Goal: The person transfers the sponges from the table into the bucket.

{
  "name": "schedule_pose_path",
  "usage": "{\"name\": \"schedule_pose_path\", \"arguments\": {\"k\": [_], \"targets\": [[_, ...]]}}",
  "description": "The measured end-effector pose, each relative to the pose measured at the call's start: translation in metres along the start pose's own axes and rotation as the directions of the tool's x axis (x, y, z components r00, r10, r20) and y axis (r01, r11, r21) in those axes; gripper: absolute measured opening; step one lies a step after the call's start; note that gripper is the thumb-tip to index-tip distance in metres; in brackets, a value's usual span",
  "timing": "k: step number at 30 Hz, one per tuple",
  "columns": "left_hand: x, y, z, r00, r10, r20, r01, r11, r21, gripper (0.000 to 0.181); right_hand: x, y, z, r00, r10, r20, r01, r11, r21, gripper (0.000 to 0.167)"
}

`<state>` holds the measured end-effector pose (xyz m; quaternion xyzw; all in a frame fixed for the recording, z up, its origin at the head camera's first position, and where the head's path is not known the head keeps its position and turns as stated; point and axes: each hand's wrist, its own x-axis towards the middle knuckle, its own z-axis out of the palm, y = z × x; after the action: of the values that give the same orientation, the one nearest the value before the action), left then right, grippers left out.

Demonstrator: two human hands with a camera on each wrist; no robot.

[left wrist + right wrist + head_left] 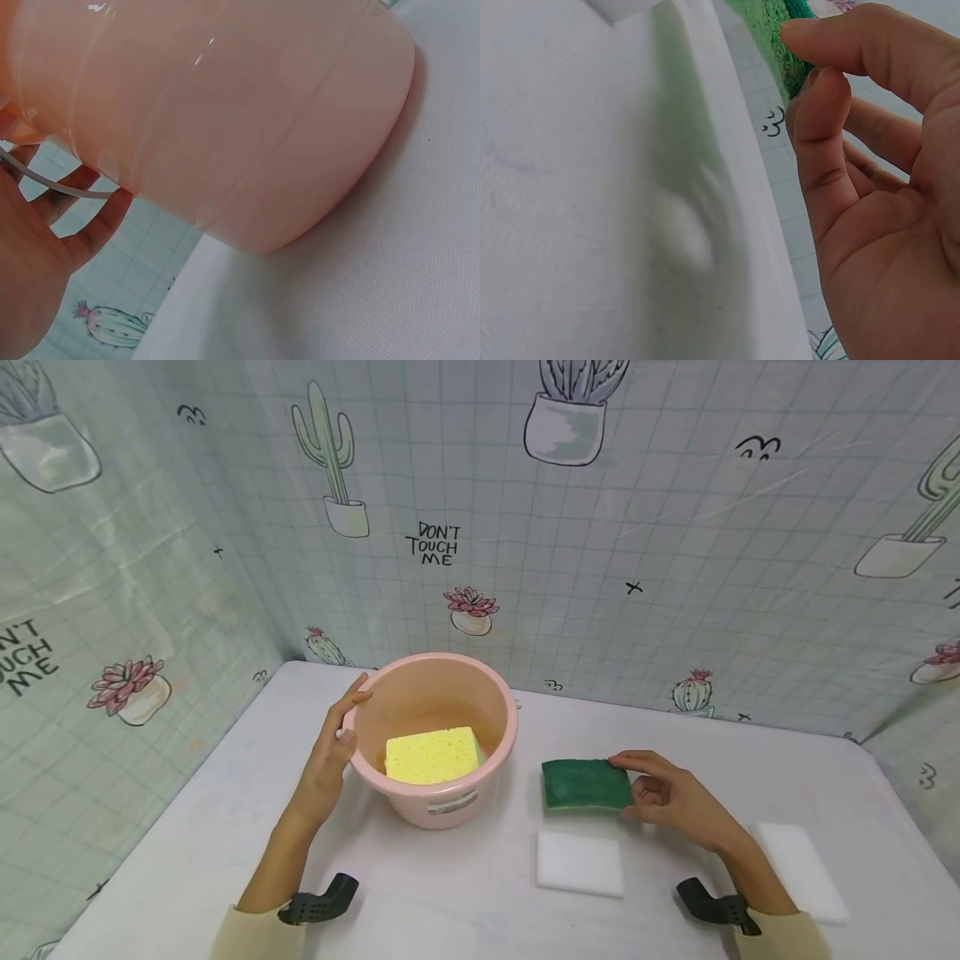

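My left hand (327, 756) holds the rim of a pink plastic bucket (442, 802) at its left side. In the left wrist view the fingers (101, 225) lie against the bucket wall (247, 112), beside its thin wire handle (52, 184). A yellow sponge (431, 756) lies inside the bucket. To the right of the bucket, my right hand (678, 802) pinches the right end of a dark green scouring sponge (585, 783) between thumb and fingers. The right wrist view shows this sponge (776, 41) raised off the table, its lighter green side facing down.
A white rectangular pad (579, 864) lies on the white table (420, 893) in front of the green sponge. Another white pad (802, 872) lies farther right, partly behind the right forearm. Cactus-patterned cloth (570, 527) hangs behind the table and at both sides.
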<state>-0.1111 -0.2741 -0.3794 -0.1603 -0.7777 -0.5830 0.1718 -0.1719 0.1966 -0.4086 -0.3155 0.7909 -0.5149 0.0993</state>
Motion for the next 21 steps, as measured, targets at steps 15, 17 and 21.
{"name": "schedule_pose_path", "arguments": {"k": [15, 17, 21], "targets": [[-0.001, -0.008, -0.001, 1.0, 0.024, 0.005, -0.024, 0.999, -0.033, 0.046, 0.014, -0.046, -0.022, 0.994, -0.096, -0.06, 0.096, 0.995, -0.004, 0.063], [-0.001, -0.008, -0.001, 1.0, 0.031, 0.006, -0.031, 0.999, -0.033, 0.046, 0.018, -0.054, -0.025, 0.99, -0.124, -0.062, 0.124, 0.992, -0.017, 0.064], [-0.001, -0.01, -0.001, 0.999, 0.043, 0.007, -0.042, 0.999, -0.027, 0.046, 0.027, -0.069, -0.028, 0.984, -0.169, -0.058, 0.168, 0.985, -0.027, 0.064]]}}
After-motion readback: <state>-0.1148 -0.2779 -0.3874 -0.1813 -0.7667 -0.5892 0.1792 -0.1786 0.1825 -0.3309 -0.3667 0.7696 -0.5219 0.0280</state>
